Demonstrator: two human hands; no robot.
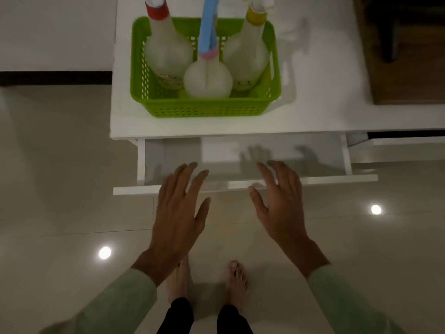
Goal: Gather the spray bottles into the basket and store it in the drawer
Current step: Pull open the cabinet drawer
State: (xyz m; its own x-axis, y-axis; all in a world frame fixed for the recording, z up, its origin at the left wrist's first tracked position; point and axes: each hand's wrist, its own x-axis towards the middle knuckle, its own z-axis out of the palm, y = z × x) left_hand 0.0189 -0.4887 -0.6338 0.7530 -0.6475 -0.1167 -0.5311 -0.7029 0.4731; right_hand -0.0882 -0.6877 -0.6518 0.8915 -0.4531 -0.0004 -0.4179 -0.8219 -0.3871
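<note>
A green perforated basket [204, 107] stands on the white tabletop [313, 112]. Three translucent spray bottles stand upright in it: a red-collared bottle [166, 51] on the left, a round bottle with a blue and pink head [208, 78] in the middle, a yellow-collared bottle [248, 56] on the right. Below the tabletop a white drawer [240, 186] is pulled out, with nothing visible inside. My left hand [179, 213] and my right hand [279, 203] hover over the drawer's front edge, fingers spread, holding nothing.
A brown wooden piece of furniture [407, 68] stands at the right behind the table. Glossy beige floor tiles [60, 189] surround the table, with ceiling light reflections. My bare feet [236, 280] stand just in front of the drawer.
</note>
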